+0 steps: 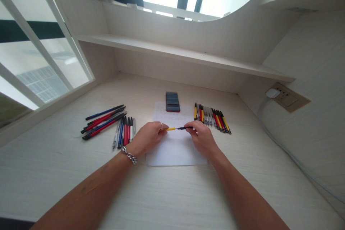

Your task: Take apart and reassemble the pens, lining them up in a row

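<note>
My left hand (151, 136) pinches the yellow barrel (170, 129) of a pen. The black end piece (181, 128) of the same pen is between the fingers of my right hand (201, 137). A thin strip, which looks like the refill, shows between the yellow and black parts. Both hands are over a white sheet of paper (176, 152), with the pen lying level across it. Close beyond my right hand is a row of pens (208, 115) in yellow, red, black and clear. Near my left wrist lies another row of pens (126, 129), red, blue, white and clear.
A dark rectangular object (173, 101), partly pixelated, sits at the paper's far edge. Farther left lie several longer red and blue pens (104, 120). A shelf (175, 52) spans the back. On the right, a cable (280, 145) hangs from a wall socket (289, 97).
</note>
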`<state>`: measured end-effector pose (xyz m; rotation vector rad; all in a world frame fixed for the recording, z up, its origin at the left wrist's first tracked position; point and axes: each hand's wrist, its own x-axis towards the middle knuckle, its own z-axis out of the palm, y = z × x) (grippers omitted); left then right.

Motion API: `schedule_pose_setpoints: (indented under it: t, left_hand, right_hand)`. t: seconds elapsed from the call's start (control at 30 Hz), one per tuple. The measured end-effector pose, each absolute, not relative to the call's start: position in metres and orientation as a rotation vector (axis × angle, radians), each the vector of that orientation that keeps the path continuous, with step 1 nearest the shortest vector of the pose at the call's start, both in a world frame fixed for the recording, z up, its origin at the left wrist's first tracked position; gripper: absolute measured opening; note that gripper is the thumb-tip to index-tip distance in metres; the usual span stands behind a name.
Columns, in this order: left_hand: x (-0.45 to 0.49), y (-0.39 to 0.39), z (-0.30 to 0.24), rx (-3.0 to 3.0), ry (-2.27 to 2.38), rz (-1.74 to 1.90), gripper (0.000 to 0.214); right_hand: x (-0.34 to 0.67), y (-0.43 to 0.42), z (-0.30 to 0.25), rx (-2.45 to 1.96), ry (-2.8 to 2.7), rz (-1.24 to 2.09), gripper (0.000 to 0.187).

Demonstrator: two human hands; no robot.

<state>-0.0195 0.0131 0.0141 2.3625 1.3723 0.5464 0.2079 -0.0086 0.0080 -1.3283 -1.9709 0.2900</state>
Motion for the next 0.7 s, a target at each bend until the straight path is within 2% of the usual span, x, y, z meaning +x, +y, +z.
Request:
schedule_pose_setpoints:
  t: [0.43,0.7]
  left_hand:
    - [-0.0201,0.0124,0.0147,2.274,1.155,0.547,0.029]
    - [-0.0193,0.0134,0.0159,2.290,1.192,0.668,0.023]
  right_hand:
    - [0.2021,-0.0127,0.0119,-1.199,-1.946,0.384,0.016]
    - [0.2013,-0.0153,0.0113,-1.281,-1.881,0.584,0.013]
